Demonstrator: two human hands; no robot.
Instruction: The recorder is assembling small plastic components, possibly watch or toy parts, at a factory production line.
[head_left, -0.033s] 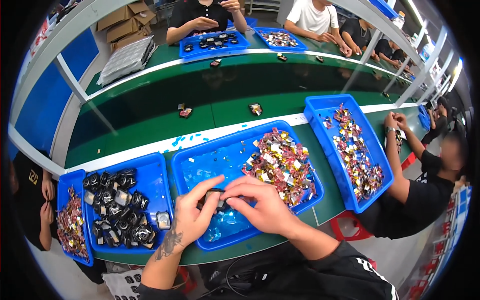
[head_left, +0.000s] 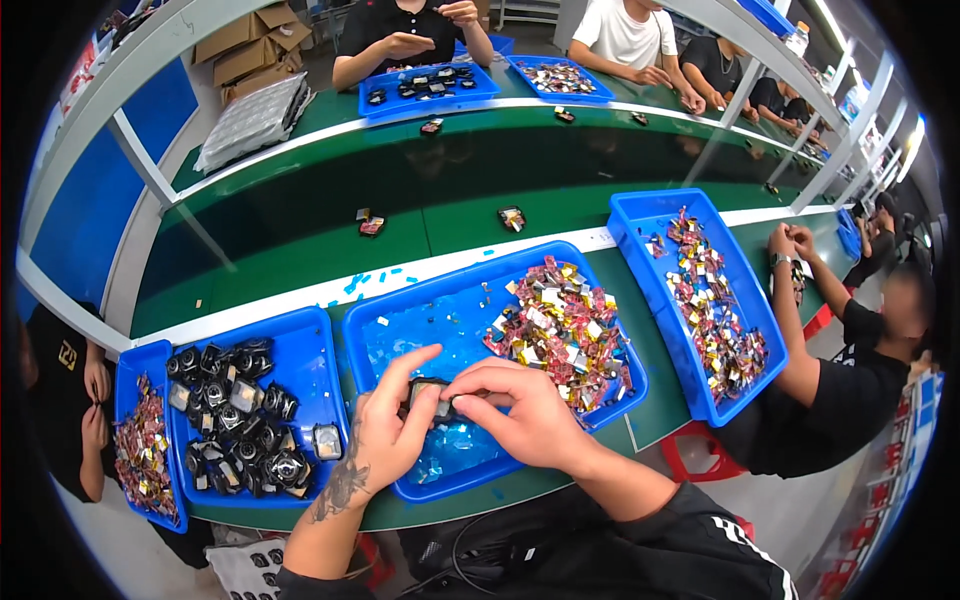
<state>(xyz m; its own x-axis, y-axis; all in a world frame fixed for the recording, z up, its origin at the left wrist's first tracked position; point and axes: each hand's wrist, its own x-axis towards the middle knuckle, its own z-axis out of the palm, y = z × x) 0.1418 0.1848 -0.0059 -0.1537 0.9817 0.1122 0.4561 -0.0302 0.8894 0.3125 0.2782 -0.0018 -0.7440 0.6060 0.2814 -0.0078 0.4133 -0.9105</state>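
Note:
Above the middle blue tray (head_left: 360, 345), my left hand (head_left: 392, 425) holds a small black watch-like case (head_left: 428, 394) between thumb and fingers. Its pale inner face shows partly; the fingers cover the rest. My right hand (head_left: 520, 405) pinches the right edge of the same case, thumb and forefinger together. Whether a smaller part sits in that pinch is hidden. Beneath the hands, the tray holds blue film scraps (head_left: 445, 440) and, on its right, a heap of small red, yellow and white electronic pieces (head_left: 570, 335).
Left of me, a blue tray (head_left: 310, 370) holds several similar black cases, beside a narrow tray (head_left: 128, 375) of small pieces. Another parts tray (head_left: 625, 235) stands right, near a co-worker's arm (head_left: 800, 330). Small parts (head_left: 512, 218) lie on the green belt (head_left: 450, 200) beyond.
My left forefinger has lifted slightly back, and a little more of the case's pale face shows between my hands. The trays stay in place.

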